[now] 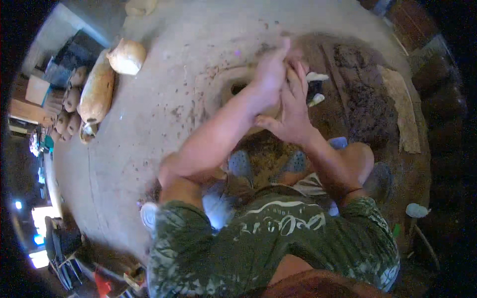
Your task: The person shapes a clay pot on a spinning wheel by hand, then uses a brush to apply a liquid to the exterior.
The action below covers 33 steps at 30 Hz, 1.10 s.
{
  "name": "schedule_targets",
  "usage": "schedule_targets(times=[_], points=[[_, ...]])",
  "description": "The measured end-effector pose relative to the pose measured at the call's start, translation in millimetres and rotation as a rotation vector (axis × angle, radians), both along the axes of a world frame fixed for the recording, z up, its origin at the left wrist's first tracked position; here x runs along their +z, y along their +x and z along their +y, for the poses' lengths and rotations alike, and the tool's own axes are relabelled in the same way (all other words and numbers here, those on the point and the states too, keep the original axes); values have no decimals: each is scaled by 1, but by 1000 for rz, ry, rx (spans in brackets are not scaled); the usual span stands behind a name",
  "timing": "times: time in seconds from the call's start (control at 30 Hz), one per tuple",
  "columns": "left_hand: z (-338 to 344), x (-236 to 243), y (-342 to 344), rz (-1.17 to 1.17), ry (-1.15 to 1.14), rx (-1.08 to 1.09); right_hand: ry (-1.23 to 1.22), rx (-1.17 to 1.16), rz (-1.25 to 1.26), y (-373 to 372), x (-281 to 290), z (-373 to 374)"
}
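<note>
On the concrete floor (164,44), in front of the seated person, lies a pale lump of clay (233,87) with a dark hole in its top. Both hands are pressed on this lump, close together and touching each other. The left hand (271,74) lies flat on the clay with straight fingers that point away from the person; it is open and grips nothing. The right hand (293,111) is just beside it, also open, with spread fingers resting on the clay's right side. Both hands are blurred, so finer details cannot be told. Behind the right hand two small white pieces (316,87) lie near the clay, on a dark, dirty patch of floor. A worn board (402,109) lies further to the right. To the far left, well apart from the hands, a long tan sack (97,94) lies on the floor, with a round pale bundle (127,56) touching its upper end. The person's blue shoes (241,164) are just below the clay, between the knees.
</note>
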<state>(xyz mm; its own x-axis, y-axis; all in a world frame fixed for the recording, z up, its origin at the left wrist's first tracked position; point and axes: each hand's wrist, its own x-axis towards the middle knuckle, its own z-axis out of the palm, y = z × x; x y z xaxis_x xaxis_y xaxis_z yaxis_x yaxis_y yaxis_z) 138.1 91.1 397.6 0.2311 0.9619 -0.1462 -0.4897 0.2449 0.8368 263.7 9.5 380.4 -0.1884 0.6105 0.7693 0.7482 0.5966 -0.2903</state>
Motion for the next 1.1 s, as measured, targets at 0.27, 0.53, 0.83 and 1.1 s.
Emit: schedule_targets(times=[0.27, 0.53, 0.83, 1.1], points=[[-60, -54, 12, -234, -56, -85, 156, 232, 469, 1, -16, 13], [-14, -59, -83, 105, -47, 167, -411, -17, 271, 164, -40, 12], [-54, -24, -339, 803, 22, 748, -1080, -1064, -697, 529, -185, -182], [-161, -71, -479, 672, -51, 753, -1441, -825, -487, 572, -272, -248]])
